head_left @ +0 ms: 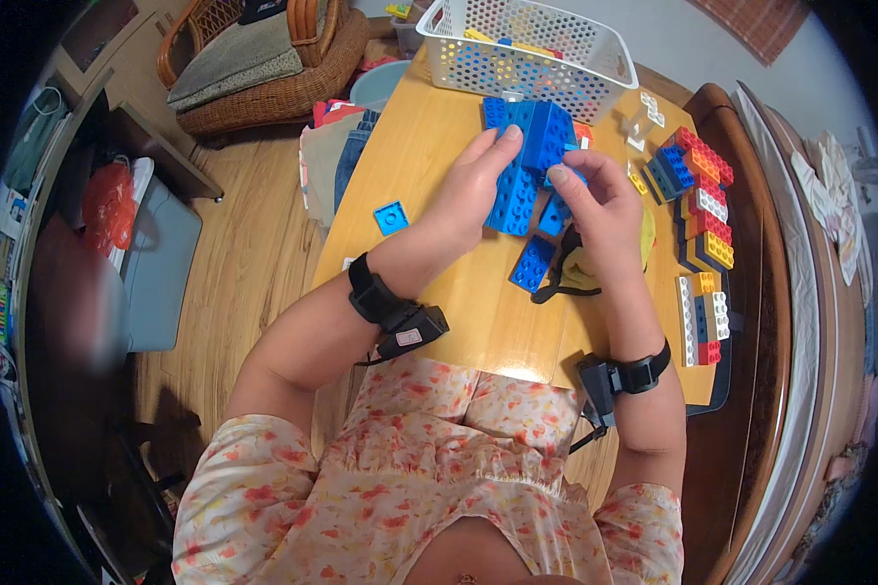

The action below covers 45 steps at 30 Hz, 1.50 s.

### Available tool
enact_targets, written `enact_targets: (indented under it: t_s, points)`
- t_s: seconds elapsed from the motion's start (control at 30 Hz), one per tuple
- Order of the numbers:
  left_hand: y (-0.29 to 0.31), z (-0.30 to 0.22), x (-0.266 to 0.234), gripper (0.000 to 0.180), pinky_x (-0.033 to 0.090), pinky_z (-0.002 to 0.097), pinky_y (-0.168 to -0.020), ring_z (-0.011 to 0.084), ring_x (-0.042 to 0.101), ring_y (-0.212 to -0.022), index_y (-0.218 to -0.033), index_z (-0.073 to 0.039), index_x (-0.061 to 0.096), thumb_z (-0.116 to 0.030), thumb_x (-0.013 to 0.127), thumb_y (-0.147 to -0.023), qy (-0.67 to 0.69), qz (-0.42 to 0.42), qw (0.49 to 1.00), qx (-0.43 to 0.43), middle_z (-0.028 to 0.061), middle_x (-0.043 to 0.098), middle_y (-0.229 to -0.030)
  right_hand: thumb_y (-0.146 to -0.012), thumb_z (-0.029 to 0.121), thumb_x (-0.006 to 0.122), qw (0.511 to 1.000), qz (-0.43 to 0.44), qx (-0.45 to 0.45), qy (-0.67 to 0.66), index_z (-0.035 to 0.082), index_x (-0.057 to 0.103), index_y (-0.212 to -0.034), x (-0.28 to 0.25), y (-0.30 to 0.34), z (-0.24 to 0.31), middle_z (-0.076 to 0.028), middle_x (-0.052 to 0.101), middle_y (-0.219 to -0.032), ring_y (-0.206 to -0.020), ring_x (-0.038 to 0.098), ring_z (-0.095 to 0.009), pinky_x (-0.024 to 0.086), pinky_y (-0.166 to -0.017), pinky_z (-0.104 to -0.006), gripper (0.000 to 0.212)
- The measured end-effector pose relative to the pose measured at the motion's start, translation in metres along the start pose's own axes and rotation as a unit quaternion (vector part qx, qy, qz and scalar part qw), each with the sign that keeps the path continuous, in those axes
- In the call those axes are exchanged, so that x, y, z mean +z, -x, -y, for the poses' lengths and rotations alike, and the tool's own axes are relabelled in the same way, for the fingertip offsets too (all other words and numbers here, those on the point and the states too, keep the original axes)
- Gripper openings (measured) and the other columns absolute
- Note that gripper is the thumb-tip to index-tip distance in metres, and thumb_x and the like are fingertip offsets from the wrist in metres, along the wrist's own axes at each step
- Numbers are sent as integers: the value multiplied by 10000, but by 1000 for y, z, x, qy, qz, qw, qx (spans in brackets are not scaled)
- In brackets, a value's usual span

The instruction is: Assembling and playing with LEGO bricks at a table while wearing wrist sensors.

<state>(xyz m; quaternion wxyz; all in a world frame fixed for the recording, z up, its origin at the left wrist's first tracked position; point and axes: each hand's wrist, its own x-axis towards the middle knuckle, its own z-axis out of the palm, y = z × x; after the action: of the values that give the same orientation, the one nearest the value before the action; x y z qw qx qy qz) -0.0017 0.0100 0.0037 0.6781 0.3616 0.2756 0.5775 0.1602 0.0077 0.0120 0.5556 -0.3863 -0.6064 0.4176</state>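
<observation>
My left hand (463,195) grips the left side of a built-up block of blue toy bricks (548,127), thumb on top, above the table. At its right side, my right hand (603,200) pinches a small blue brick (572,175) between thumb and fingers; most of that brick is hidden. It touches or nearly touches the larger block. Just below them, a loose blue brick (533,263) lies studs up on the table, and another blue brick (553,214) is partly covered. A flat, light blue square piece (390,218) lies left of my left hand.
A white perforated basket (527,70) with bricks stands at the table's far end. Stacked coloured bricks (702,210) line the right edge of the wooden table (429,292). A yellow-green item with a black strap (578,268) lies under my right hand. A wicker chair (263,93) stands far left.
</observation>
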Motion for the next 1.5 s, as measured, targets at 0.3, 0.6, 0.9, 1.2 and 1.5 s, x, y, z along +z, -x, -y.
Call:
enact_targets:
  t_s: [0.3, 0.6, 0.9, 1.2, 1.5]
  points:
    - [1, -4, -3, 373, 552, 291, -748, 129, 669, -898, -1208, -47, 569, -352, 546, -995, -43, -25, 999, 15, 57, 675, -1066, -809, 284, 782, 975, 52, 36, 213, 19, 678, -1030, -7, -2, -3, -46, 664, -826, -691, 594, -107, 480, -614, -267, 361]
    - [-6, 6, -11, 350, 565, 311, -750, 161, 681, -892, -1216, -26, 549, -300, 542, -998, -44, -81, 995, 28, 87, 673, -1058, -772, 269, 800, 935, 166, 115, 292, 43, 654, -1154, -8, -3, 14, -111, 683, -855, -721, 634, -178, 515, -675, -317, 468]
    - [-2, 4, -4, 369, 571, 302, -687, 156, 679, -838, -1223, 7, 502, -286, 546, -1002, 6, -66, 997, 33, 94, 647, -1070, -753, 210, 848, 975, 93, 188, 77, -10, 575, -1267, -11, -7, 9, -18, 652, -893, -718, 568, -66, 478, -639, -230, 622]
    - [-1, 11, 1, 433, 537, 277, -790, 121, 633, -923, -1291, 40, 446, -213, 605, -978, -32, -37, 994, 101, 84, 627, -1087, -753, 173, 855, 974, 96, 201, 40, -7, 639, -1116, 4, -1, 16, 37, 618, -779, -645, 523, -20, 428, -563, -184, 458]
    - [1, 19, 2, 422, 536, 295, -834, 127, 613, -982, -1295, 3, 416, -248, 578, -996, -86, -50, 988, 116, 86, 601, -1135, -752, 229, 854, 974, 81, 207, 48, 8, 651, -1054, 6, 0, 13, 35, 616, -746, -570, 519, -35, 411, -500, -183, 426]
